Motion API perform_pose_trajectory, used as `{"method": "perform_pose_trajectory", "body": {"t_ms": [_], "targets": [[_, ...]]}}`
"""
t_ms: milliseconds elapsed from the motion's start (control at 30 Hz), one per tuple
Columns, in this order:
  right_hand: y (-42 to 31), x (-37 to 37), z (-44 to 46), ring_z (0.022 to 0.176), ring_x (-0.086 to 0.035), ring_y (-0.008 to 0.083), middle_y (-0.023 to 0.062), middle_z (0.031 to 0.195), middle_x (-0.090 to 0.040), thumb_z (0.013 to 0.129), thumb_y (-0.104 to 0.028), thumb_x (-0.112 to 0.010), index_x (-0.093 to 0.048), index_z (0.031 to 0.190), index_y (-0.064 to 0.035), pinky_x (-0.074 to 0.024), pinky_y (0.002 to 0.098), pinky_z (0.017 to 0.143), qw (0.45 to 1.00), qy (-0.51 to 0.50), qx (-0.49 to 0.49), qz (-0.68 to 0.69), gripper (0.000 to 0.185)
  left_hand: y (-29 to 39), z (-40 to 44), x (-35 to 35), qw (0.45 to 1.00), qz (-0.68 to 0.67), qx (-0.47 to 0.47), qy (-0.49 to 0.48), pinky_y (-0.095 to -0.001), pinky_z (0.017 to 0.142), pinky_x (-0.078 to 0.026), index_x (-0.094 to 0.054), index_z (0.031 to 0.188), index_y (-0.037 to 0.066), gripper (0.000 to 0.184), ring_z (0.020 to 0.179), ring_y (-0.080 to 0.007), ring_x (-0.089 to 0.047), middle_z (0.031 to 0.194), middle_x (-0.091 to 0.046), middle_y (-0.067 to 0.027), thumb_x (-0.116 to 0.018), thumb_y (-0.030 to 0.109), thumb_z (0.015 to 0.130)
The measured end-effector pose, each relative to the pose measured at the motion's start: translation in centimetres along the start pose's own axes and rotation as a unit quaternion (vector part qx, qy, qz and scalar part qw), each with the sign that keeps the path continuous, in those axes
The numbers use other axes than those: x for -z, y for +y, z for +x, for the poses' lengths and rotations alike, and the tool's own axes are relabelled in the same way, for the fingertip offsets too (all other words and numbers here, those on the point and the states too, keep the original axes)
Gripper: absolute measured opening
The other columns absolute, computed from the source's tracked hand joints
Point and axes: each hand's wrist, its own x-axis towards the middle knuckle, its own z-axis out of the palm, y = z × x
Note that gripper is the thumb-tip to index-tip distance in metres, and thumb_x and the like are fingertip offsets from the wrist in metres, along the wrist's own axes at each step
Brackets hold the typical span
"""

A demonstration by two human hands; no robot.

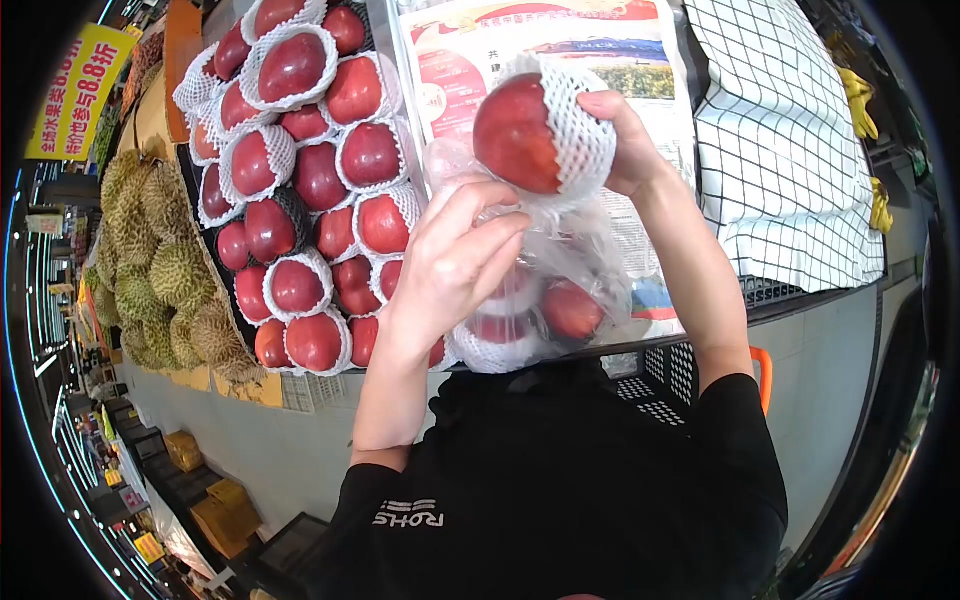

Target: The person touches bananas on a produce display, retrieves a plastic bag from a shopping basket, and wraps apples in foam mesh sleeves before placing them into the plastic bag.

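Note:
My right hand (pixel 632 150) is wrapped round a large red apple (pixel 513 135), which sits half inside a white foam net sleeve (pixel 584 150). My left hand (pixel 455 255) has its fingers closed on the rim of a clear plastic bag (pixel 590 245), just below and left of that apple. Inside the bag lie more red apples (pixel 572 309), some in foam nets, resting at the front edge of the stand. To the left, several rows of red apples (pixel 318 177) in white foam nets fill a display tray.
Under the held apple lies a printed newspaper sheet (pixel 650 90). A white checked cloth (pixel 780 150) covers the stand on the right. Durians (pixel 175 275) are piled at the far left, below a yellow sign (pixel 80 95). A black crate (pixel 655 385) stands below the stand's front edge.

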Motion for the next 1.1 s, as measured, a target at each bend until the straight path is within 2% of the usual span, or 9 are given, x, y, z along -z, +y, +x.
{"method": "perform_pose_trajectory", "body": {"t_ms": [33,167,233,367,500,600,700,833,1100], "targets": [[0.6,0.4,0.8,0.098,-0.066,0.0221,0.0121,0.113,-0.067,0.085,-0.038,-0.061,-0.057,0.123,0.0006,-0.0538,0.0364,0.089,0.997,-0.054,-0.047,0.037,0.055,0.1,-0.4,0.1,1.0,0.013,0.012,0.005,-0.0378,0.075,-0.051,-0.067,0.087,0.0,0.02,0.089,-0.03,-0.06,0.094,-0.06,-0.0108,-0.071,-0.004,0.068],[1.5,1.0,0.1,0.1,-0.066,0.0253,0.0167,0.117,-0.065,0.075,-0.03,-0.068,-0.055,0.126,0.0036,-0.0538,0.0368,0.09,0.99,-0.073,-0.115,0.049,0.062,0.2,-2.0,0.5,0.995,0.008,-0.004,0.095,-0.0409,0.079,-0.05,-0.068,0.083,0.004,0.024,0.097,-0.0306,-0.059,0.098,-0.06,-0.0091,-0.071,-0.002,0.06],[0.4,0.9,0.5,0.105,-0.064,0.0254,0.0165,0.118,-0.064,0.072,-0.025,-0.069,-0.055,0.126,0.0043,-0.0515,0.0357,0.092,0.984,-0.101,-0.133,-0.062,0.063,0.1,-2.0,0.6,0.995,-0.027,-0.004,0.091,-0.0433,0.087,-0.048,-0.065,0.078,0.006,0.015,0.107,-0.0312,-0.056,0.105,-0.058,-0.0097,-0.07,0.004,0.064],[-0.7,-1.0,1.6,0.11,-0.061,0.0259,0.0164,0.122,-0.062,0.071,-0.023,-0.068,-0.052,0.129,0.0044,-0.0477,0.0355,0.097,0.954,-0.119,-0.2,-0.187,0.066,0.7,-1.4,-0.3,0.992,-0.078,-0.074,0.072,-0.048,0.097,-0.045,-0.066,0.078,0.007,0.017,0.111,-0.0328,-0.055,0.112,-0.06,-0.0074,-0.073,0.007,0.063],[-0.3,-2.0,2.8,0.111,-0.059,0.0266,0.0167,0.123,-0.06,0.071,-0.023,-0.069,-0.051,0.13,0.0037,-0.0468,0.0359,0.097,0.937,-0.121,-0.203,-0.257,0.067,0.5,0.0,-2.4,0.981,-0.153,-0.083,0.088,-0.0493,0.099,-0.043,-0.063,0.077,0.007,0.016,0.111,-0.0338,-0.054,0.117,-0.058,-0.0079,-0.073,0.01,0.064],[1.2,-2.6,3.4,0.113,-0.058,0.0271,0.0169,0.125,-0.059,0.071,-0.024,-0.069,-0.05,0.131,0.0033,-0.0461,0.0362,0.098,0.936,-0.107,-0.195,-0.274,0.068,-0.4,0.9,-3.5,0.958,-0.208,-0.088,0.176,-0.0512,0.1,-0.042,-0.059,0.078,0.006,0.015,0.111,-0.0362,-0.052,0.117,-0.057,-0.012,-0.07,0.006,0.066],[3.6,-3.0,3.7,0.114,-0.057,0.0276,0.0171,0.126,-0.058,0.072,-0.024,-0.069,-0.049,0.132,0.0028,-0.0454,0.0365,0.099,0.942,-0.086,-0.181,-0.268,0.069,-1.4,0.8,-3.8,0.946,-0.246,-0.052,0.206,-0.0512,0.1,-0.043,-0.059,0.079,0.005,0.016,0.115,-0.0376,-0.051,0.117,-0.057,-0.0141,-0.068,0.004,0.066],[6.7,-3.4,4.1,0.116,-0.056,0.0282,0.0174,0.128,-0.056,0.072,-0.024,-0.07,-0.048,0.133,0.0022,-0.0445,0.0369,0.1,0.952,-0.065,-0.162,-0.252,0.07,-2.4,0.1,-4.0,0.942,-0.245,-0.037,0.227,-0.0501,0.101,-0.042,-0.059,0.079,0.005,0.014,0.119,-0.0387,-0.05,0.118,-0.058,-0.0146,-0.067,0.004,0.068],[9.2,-4.0,4.7,0.119,-0.053,0.0295,0.018,0.131,-0.053,0.073,-0.025,-0.071,-0.045,0.136,0.0009,-0.0426,0.0378,0.102,0.961,-0.043,-0.13,-0.24,0.073,-3.6,-2.0,-4.5,0.958,-0.183,0.002,0.22,-0.0575,0.107,-0.03,-0.059,0.079,0.007,0.009,0.123,-0.0358,-0.049,0.12,-0.058,-0.0138,-0.064,0.007,0.072]]}}
